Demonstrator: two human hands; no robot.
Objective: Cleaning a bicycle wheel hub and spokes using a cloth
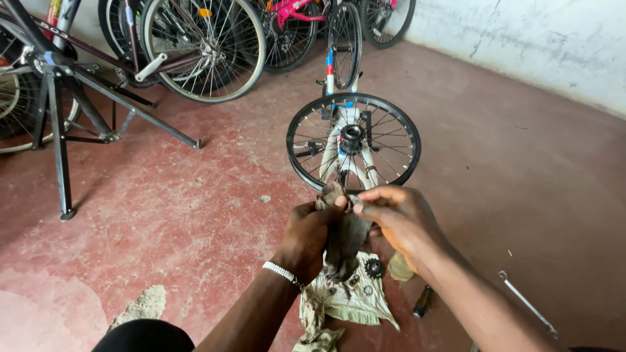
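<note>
**Two hands on a dirty rag over the red floor**

While both hands meet in the middle of the view, they hold one dark, greasy rag (343, 228) between them. The left hand (312, 229) is closed around the left side of the rag, with the thumb pressing near its top. It wears a white bracelet (283, 274) on the wrist. The right hand (399, 221) pinches the upper edge of the rag with its fingertips, the other fingers curled loosely. The rag hangs down from the hands, so its lower part is under them.

Under the rag, a pale cloth (345, 301) lies on the floor (195, 195). A small black sprocket (374, 268) and some small metal parts rest on this cloth. Just right of the cloth lies a dark tool (422, 302), and further right a thin wrench (527, 303).

Beyond the hands stands a small bicycle upside down, with its wheel (353, 142) near the fingers. A repair stand (62, 117) is at the left.
</note>
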